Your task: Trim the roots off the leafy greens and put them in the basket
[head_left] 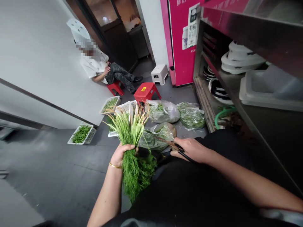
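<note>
My left hand (121, 154) is closed round the middle of a big bunch of feathery green herbs (137, 173), which looks like dill or fennel. Its pale stems and brownish root ends (129, 123) point up and away from me, while the leafy tops hang toward my lap. Over my dark clothing, my right hand (189, 149) grips what look like black-handled scissors (187, 156), with some thin brown stems (171, 144) at the fingers. The blades cannot be made out. The right hand is apart from the bunch.
Plastic bags of greens (162, 111) lie on the floor ahead. White baskets (88, 136) of green vegetables stand at the left. Beyond are a red stool (144, 91), a white stool (159, 74) and a seated person (94, 64). A metal shelf (227, 91) with dishes borders the right.
</note>
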The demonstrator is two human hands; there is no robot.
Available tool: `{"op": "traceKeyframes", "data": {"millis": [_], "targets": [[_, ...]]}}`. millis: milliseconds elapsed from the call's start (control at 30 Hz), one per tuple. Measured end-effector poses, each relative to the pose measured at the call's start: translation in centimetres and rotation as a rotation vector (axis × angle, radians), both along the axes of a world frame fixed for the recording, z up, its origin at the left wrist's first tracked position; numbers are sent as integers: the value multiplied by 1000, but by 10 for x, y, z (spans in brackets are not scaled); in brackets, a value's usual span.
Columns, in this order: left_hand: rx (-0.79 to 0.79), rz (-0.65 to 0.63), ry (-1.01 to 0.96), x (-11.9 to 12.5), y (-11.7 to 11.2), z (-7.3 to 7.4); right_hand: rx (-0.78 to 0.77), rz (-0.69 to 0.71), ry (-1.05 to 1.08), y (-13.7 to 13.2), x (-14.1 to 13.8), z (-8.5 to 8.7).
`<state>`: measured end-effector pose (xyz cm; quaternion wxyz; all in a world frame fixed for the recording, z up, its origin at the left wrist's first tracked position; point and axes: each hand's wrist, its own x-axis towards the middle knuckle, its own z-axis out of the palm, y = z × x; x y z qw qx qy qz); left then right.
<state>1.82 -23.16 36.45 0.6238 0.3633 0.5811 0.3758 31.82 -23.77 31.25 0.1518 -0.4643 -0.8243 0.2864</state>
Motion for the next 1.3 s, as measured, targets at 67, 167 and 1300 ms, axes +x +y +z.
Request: {"op": "traceKeyframes", "data": {"millis": [67,167,1300], "targets": [[-15,16,47,6,-2,0,-11,2,-82,-1,3,-1],[17,1,113,13,-3,2,-42,-24,-146,0,2,-2],[-39,62,165,17,-16,1,-104,95,-218,5,9,1]]}}
